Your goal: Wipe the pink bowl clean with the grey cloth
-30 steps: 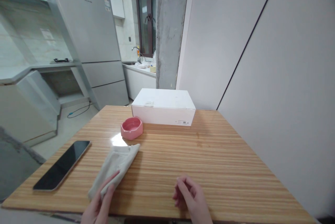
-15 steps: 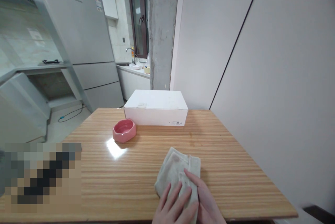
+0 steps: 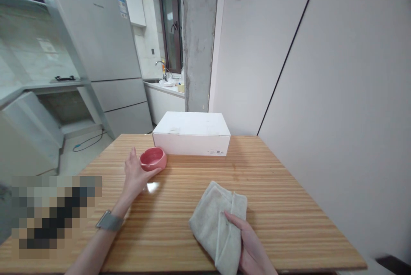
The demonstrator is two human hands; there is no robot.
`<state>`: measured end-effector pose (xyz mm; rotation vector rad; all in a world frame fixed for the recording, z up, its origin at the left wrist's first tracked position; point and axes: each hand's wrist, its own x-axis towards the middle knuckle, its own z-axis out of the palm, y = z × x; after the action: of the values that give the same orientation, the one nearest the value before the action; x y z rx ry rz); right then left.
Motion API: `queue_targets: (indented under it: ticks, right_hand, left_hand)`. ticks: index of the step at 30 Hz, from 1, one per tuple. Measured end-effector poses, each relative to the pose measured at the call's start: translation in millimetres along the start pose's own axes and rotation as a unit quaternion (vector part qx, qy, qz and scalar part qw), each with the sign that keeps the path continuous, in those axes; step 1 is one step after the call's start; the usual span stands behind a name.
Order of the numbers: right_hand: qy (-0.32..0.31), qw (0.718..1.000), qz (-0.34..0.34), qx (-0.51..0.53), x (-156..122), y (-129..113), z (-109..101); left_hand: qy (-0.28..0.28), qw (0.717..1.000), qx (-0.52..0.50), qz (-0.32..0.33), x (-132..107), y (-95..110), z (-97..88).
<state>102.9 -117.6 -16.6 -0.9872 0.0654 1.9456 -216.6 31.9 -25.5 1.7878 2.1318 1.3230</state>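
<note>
On the table (image 3: 298, 228), left hand (image 3: 136, 175): spread open, your thumb along the near side of the bowl (image 3: 154, 162), fingers to its left.
Bowl: upright, by the near left corner of the box (image 3: 192, 142).
Cloth (image 3: 213, 221): folded, near, right of middle.
Right hand (image 3: 250, 240): closed on the cloth, your thumb on top, fingers hidden beneath.

A closed white cardboard box (image 3: 192, 143) sits near the far edge of the wood-grain surface (image 3: 289, 228). Behind it rises a rough grey concrete pillar (image 3: 199, 39), with a dark-framed window (image 3: 170, 22), a curved faucet (image 3: 165, 73) and a silver three-door refrigerator (image 3: 96, 35) to its left. A thin cable (image 3: 90, 142) lies on the floor (image 3: 84, 159).
</note>
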Motion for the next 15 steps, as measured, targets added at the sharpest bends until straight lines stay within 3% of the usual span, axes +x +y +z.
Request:
queue_targets:
  ticks: [5,9,12,15]
  right_hand:
    - [0.004,1.000,-0.015,-0.001,0,-3,0]
    - [0.033,0.998,-0.057,-0.008,0,-20,6]
    - [0.034,0.989,-0.136,-0.040,7,-42,17]
    - [0.029,0.967,-0.243,-0.076,24,-64,39]
  left_hand:
    - [-0.065,0.988,-0.122,-0.062,7,-9,4.9]
    - [-0.051,0.986,-0.135,-0.079,6,-2,8.2]
    - [-0.040,0.987,-0.157,-0.012,-9,23,6.7]
    - [-0.050,0.976,-0.195,0.086,-29,63,5.0]
